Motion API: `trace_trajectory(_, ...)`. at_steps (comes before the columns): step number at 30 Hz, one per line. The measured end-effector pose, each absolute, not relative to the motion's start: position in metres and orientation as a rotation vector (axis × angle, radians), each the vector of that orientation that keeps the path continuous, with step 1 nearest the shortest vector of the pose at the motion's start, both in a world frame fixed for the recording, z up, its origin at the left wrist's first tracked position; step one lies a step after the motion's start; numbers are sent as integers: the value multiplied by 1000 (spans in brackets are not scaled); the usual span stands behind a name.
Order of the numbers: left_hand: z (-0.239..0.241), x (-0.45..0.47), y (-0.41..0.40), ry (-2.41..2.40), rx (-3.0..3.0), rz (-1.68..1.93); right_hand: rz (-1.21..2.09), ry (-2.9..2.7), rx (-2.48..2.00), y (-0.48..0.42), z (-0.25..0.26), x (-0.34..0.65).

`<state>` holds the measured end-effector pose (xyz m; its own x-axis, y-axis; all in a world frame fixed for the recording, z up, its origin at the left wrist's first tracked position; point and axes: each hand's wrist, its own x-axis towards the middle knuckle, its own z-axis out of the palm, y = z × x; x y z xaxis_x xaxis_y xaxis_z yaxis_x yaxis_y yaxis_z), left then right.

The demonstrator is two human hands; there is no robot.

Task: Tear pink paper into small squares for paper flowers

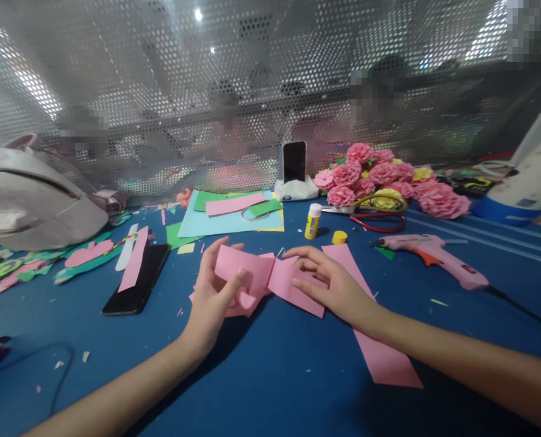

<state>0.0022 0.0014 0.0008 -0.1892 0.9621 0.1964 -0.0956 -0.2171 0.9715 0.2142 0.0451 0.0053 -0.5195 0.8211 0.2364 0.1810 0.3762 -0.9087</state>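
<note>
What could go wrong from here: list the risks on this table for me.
The pink paper between the left hand and right hand could crease or tear if pulled. The yellow glue stick, standing with its cap off beside it, might dry out or topple. If the hot glue gun is heated, which I cannot tell, it could drip on the green scrap near its nozzle.

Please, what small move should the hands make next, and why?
Perhaps the right hand should fold the outer end of the pink paper toward the left hand: a crease or join seems to run between the hands, that end spreads open, and the left hand grips the other part.
</note>
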Motion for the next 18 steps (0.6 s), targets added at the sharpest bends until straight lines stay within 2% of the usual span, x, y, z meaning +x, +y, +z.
trace_trajectory(6,-3,4,5,857,973,1442,1192,-1779,-812,47,2,213)
trace_trajectory(13,5,11,-6,921,1489,1225,1331,-1964,-753,39,0,211)
trace_trajectory(18,10,11,-11,1048,1600,1141,1112,-2290,-703,31,5,213)
